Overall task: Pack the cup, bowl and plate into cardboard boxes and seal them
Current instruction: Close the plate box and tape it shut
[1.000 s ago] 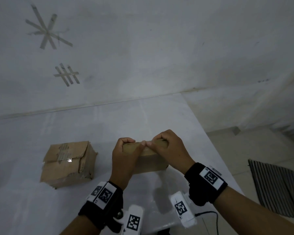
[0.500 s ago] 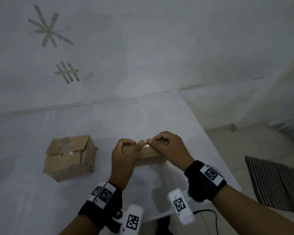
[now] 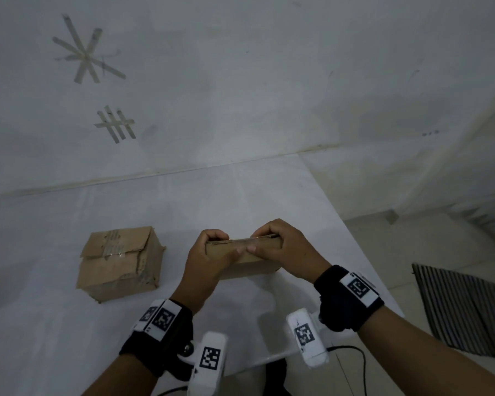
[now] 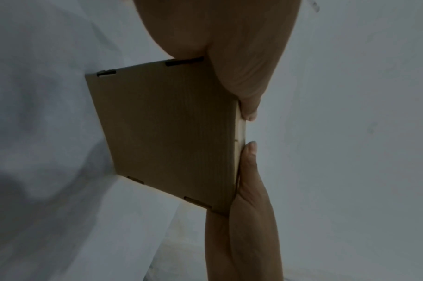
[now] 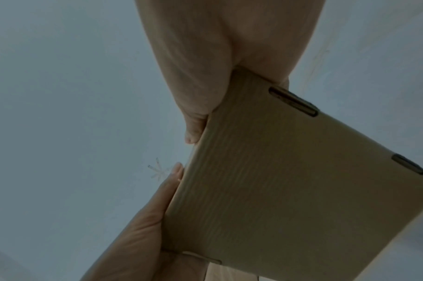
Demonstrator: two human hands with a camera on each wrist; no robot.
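Both thumbs have slid down onto the near face of the flat cardboard box (image 3: 249, 252), which the left hand (image 3: 205, 261) and right hand (image 3: 286, 247) grip with curled fingers, above the table (image 3: 240, 195), beside a taped box (image 3: 120, 261).

Flat cardboard box (image 3: 242, 257): plain brown, slotted along its edges, closed, held above the white table. Taped cardboard box (image 3: 120, 262): worn and creased, closed, standing on the table, apart at left.
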